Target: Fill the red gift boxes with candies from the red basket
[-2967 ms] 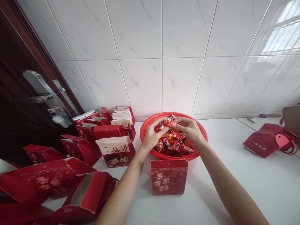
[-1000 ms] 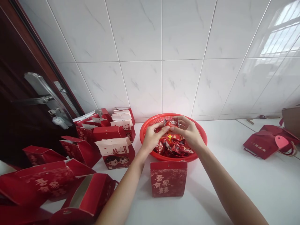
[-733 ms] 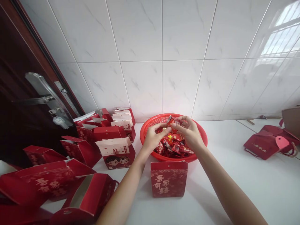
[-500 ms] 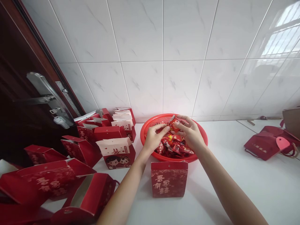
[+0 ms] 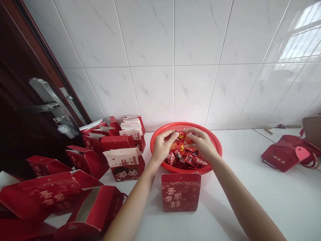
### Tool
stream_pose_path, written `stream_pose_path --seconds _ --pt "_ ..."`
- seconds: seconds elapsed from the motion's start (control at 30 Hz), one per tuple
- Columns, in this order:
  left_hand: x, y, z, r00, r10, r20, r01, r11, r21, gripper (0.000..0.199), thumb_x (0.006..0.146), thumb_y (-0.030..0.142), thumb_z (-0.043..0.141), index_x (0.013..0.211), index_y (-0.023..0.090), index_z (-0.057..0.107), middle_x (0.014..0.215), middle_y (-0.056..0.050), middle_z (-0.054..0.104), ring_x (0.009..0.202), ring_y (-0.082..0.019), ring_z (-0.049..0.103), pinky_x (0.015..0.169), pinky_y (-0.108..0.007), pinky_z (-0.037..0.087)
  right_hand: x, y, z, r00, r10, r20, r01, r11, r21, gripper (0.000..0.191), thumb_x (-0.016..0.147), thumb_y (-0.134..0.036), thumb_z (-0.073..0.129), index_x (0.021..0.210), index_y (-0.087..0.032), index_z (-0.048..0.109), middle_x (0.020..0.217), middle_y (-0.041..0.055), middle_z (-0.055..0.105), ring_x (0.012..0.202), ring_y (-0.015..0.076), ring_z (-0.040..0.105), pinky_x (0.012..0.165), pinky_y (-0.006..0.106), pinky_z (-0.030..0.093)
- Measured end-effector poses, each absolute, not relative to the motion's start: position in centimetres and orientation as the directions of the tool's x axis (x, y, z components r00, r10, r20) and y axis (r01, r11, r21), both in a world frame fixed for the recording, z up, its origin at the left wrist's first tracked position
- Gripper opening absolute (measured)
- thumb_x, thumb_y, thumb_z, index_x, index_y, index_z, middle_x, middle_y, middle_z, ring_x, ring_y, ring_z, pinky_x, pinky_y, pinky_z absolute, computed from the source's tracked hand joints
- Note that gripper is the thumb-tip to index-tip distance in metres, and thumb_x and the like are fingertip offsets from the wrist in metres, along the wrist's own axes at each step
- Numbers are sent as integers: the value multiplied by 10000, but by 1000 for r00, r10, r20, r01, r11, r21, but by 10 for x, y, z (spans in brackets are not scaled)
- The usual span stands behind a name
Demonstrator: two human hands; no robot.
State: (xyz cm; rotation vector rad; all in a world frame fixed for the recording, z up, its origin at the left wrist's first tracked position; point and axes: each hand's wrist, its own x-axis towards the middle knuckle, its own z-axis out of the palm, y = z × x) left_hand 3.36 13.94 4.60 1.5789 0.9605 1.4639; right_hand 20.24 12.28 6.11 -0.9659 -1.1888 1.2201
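Note:
A red plastic basket holds a heap of red-wrapped candies. My left hand is over its left side, thumb and index finger pinched at a red and yellow wrapped candy; the fingertips partly hide it. My right hand reaches in from the right, its fingers apart and curved over the candies. Between the two hands more red and orange wrappers show. In front of the basket an upright red gift box with pale lettering stands on the white table, touched by neither hand.
Several red gift boxes, some with raised flaps, crowd the left side. One box with cartoon figures stands left of the basket. A dark red box lies at right. Behind is a tiled wall; a door handle is at left.
The candy that was lifted between both hands no longer shows above the heap. Both hands have lowered slightly, the left drawing a little leftward. The boxes and basket have stayed put.

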Motion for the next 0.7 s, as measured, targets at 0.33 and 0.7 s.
stream_pose_path --seconds 0.33,0.7 --pt "32 123 65 -17 838 545 72 -543 837 305 851 447 711 1006 198 796 1046 -48 790 1012 -236 712 936 -335 533 202 113 75 -254 959 122 -395 12 -918 268 675 -380 885 799 -189 742 807 -6 635 670 98 613 670 246 602" --pt "28 109 78 111 844 525 199 -536 820 306 898 448 656 1015 208 806 1006 -35 797 938 -241 720 843 -313 543 197 107 76 -281 953 115 -378 0 -926 271 688 -342 887 847 -181 736 868 24 701 731 139 695 662 254 621"
